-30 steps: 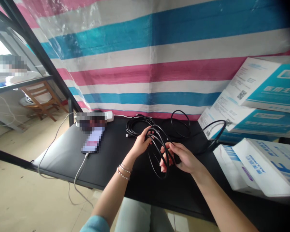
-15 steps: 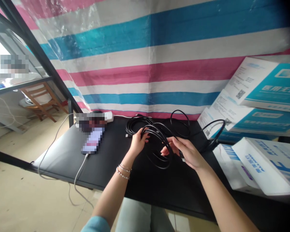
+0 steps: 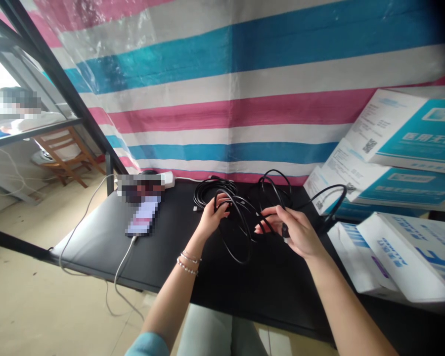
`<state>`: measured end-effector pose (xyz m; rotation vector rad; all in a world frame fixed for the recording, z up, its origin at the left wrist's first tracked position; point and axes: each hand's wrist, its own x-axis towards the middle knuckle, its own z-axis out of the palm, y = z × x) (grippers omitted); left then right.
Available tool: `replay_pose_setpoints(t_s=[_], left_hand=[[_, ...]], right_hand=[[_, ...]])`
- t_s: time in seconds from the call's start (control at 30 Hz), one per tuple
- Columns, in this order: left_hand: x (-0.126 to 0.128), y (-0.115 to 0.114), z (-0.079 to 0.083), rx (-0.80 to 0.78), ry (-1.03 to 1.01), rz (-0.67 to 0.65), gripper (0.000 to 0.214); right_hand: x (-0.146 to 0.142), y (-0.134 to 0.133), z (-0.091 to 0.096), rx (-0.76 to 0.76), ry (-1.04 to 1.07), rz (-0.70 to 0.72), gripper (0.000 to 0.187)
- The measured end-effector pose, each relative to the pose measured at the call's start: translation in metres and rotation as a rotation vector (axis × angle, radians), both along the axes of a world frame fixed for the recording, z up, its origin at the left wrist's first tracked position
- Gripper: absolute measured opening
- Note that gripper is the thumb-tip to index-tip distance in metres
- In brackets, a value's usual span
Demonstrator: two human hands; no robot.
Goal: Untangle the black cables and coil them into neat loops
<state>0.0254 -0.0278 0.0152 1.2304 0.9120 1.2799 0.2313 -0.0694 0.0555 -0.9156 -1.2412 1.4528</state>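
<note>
My left hand point(image 3: 212, 216) is closed around loops of a black cable point(image 3: 249, 236), its thumb and fingers pinching the strands. To the right, my right hand point(image 3: 294, 230) grips other strands of that cable, with a dark connector end against its palm. Between the hands the loops hang loosely, just above the black tabletop point(image 3: 178, 247). Behind my left hand lies a second coiled black cable point(image 3: 203, 192) with a light plug tip. More black cable point(image 3: 289, 185) curves up behind my right hand; whether it joins the held one I cannot tell.
Left on the table are a phone point(image 3: 144, 217) on a white charging cord point(image 3: 122, 267) and a white power strip point(image 3: 168, 179). Blue-and-white boxes point(image 3: 404, 178) and white boxes point(image 3: 389, 252) stack at right. A striped sheet point(image 3: 193, 113) hangs behind. A person point(image 3: 40, 118) sits far left.
My right hand has moved slightly right, away from my left. The cable loops between them have spread apart, and a dark connector now shows at the right palm.
</note>
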Motion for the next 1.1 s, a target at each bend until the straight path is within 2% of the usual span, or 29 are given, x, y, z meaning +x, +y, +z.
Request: replay_pose_setpoints(t_s=[0.13, 0.33, 0.5, 0.6, 0.67, 0.8, 0.97, 1.1], left_hand=[[0.004, -0.002, 0.0, 0.014, 0.057, -0.004, 0.04], [0.008, -0.003, -0.005, 0.078, 0.123, -0.078, 0.04], [0.01, -0.003, -0.008, 0.207, 0.193, 0.021, 0.044], [0.01, -0.005, -0.004, 0.27, 0.242, 0.0, 0.043], [0.01, -0.006, -0.001, 0.288, 0.304, 0.001, 0.036], [0.008, -0.007, 0.001, 0.265, 0.409, 0.125, 0.022], [0.005, -0.004, -0.005, 0.278, 0.489, 0.196, 0.025], [0.004, -0.004, -0.004, 0.251, 0.496, 0.212, 0.027]], right_hand=[[-0.009, -0.005, 0.002, -0.111, 0.036, 0.15, 0.037], [-0.021, -0.011, -0.004, -0.157, 0.067, 0.401, 0.039], [-0.025, -0.015, -0.004, -0.255, 0.153, 0.525, 0.04], [-0.025, -0.017, -0.002, -0.273, 0.166, 0.57, 0.043], [-0.025, -0.018, -0.002, -0.266, 0.167, 0.573, 0.043], [-0.026, -0.016, -0.003, -0.214, 0.151, 0.49, 0.037], [-0.024, -0.011, -0.004, -0.118, 0.153, 0.389, 0.037], [-0.021, -0.009, -0.002, -0.135, 0.131, 0.355, 0.038]])
